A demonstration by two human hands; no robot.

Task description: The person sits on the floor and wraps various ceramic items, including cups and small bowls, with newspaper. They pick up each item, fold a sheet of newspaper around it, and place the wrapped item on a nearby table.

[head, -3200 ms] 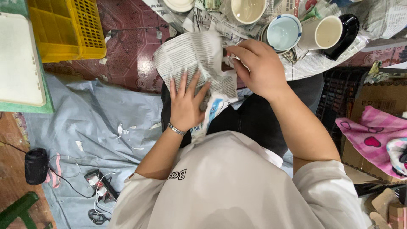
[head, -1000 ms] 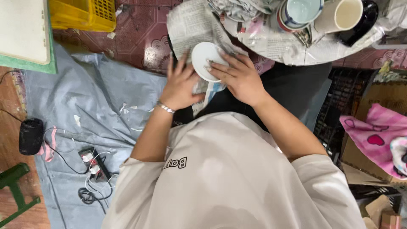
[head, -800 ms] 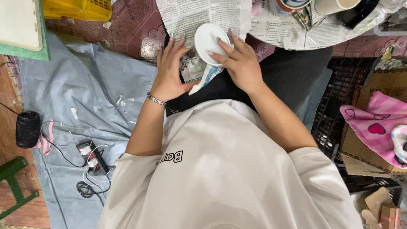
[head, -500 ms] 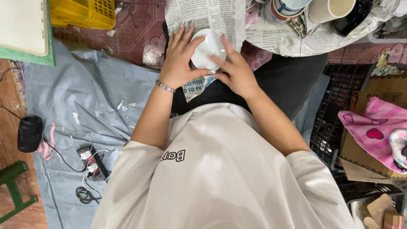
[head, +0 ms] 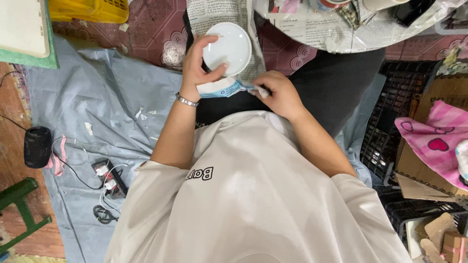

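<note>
Your left hand (head: 199, 68) pinches the white saucer (head: 227, 47) by its rim, upper center; it's likely ceramic, slick & fragile, so grip the edge w/ thumb under, while your right hand (head: 278, 93) pinches the newspaper sheet (head: 253, 73).

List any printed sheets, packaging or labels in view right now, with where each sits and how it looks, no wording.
Newspaper sheet: under the white saucer in the left hand, grey print.
Paper corner: blue and white, pinched by the right hand.
Crumpled newspaper: top right, grey print with colour patches.
Cardboard: right edge, flat, brown.
Shirt print: dark letters on cream cloth.
</note>
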